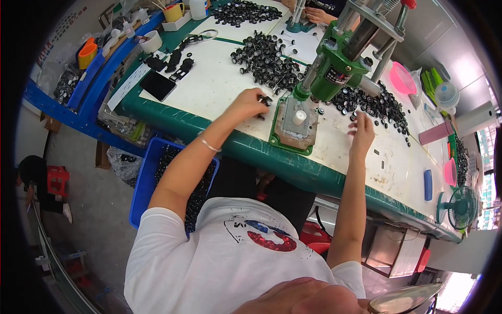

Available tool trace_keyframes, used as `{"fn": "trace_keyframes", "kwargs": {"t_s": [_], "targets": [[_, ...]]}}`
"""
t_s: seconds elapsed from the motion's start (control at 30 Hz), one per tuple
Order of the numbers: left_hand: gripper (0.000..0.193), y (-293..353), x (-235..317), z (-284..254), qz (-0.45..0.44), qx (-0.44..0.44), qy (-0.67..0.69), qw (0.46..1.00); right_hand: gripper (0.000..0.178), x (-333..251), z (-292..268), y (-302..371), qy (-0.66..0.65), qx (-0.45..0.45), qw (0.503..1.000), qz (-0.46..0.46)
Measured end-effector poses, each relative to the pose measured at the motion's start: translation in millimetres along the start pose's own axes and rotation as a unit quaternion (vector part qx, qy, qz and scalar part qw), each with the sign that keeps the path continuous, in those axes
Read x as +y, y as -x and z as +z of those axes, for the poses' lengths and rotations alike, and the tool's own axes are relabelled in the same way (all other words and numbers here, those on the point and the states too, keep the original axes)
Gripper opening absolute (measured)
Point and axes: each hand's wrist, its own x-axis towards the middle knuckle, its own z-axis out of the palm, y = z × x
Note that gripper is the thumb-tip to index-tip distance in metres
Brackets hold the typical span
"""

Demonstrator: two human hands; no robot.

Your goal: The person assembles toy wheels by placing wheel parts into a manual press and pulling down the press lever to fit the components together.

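My left hand (248,106) is at the table's front, left of a green hand press (334,68). Its fingers are closed on a small black plastic part (265,100), partly hidden by them. On the press's base plate (294,125) stands a short white round fixture (299,117), with nothing of mine touching it. To the right of the press, my right hand (362,135) reaches to the near edge of a pile of small black wheels (374,102). Its fingers are bent and apart, and no part shows clearly between them.
More black wheels lie heaped left of the press (269,63) and at the back (246,13). A phone (158,86) and black parts lie at left. A pink basin (401,77) and green fan (463,206) are at right. Another person's hand (319,15) works opposite. A blue bin (148,178) stands below.
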Motion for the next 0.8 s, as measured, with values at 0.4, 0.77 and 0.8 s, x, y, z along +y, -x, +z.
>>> {"fn": "trace_keyframes", "kwargs": {"t_s": [0.4, 0.77, 0.8], "targets": [[0.030, 195, -125, -165, -0.159, 0.028, -0.003, 0.987, 0.023, 17, -13, 14, 0.078, -0.073, 0.994, 0.008], [0.021, 95, -9, -112, 0.062, 0.059, 0.060, 0.995, 0.021, 19, -11, 15, 0.103, -0.063, 0.993, -0.008], [0.020, 71, 3, -100, 0.115, 0.057, 0.048, 0.991, 0.021, 19, -12, 15, 0.108, -0.059, 0.992, -0.013]]}}
